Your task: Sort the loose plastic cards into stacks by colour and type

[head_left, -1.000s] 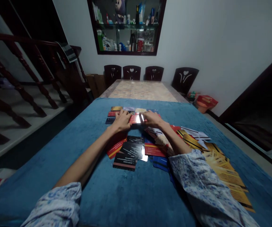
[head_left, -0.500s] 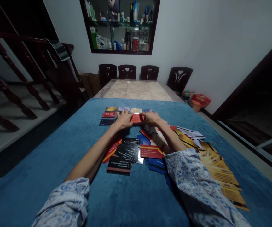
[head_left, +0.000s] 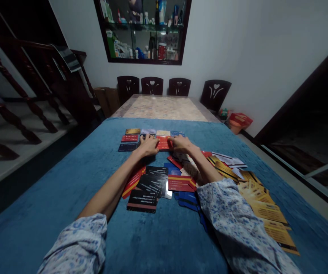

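Observation:
Between my two hands sits a bright red card [head_left: 164, 144], at the near end of a grid of laid-out cards. My left hand [head_left: 149, 146] has its fingers closed at the card's left edge and partly covers a dark card. The fingers of my right hand [head_left: 181, 144] are closed on its right edge. Around them lie a gold card [head_left: 132, 131], a pale card [head_left: 148, 131], a cream card [head_left: 163, 133] and a blue card [head_left: 178, 134] in the far row. On the left are a red card [head_left: 129, 138] and a dark navy card [head_left: 127, 147].
Loose black cards [head_left: 143, 200], a red-and-yellow card [head_left: 180, 183] and blue cards [head_left: 189, 200] overlap between my forearms. Gold cards [head_left: 269, 210] fan out right of my right sleeve. A blue cloth [head_left: 81, 160] covers the table's near part. Dark chairs [head_left: 151, 86] stand beyond.
Both hands stay at the red card with only slight finger movement, and a little more of its face shows. The view has shifted slightly.

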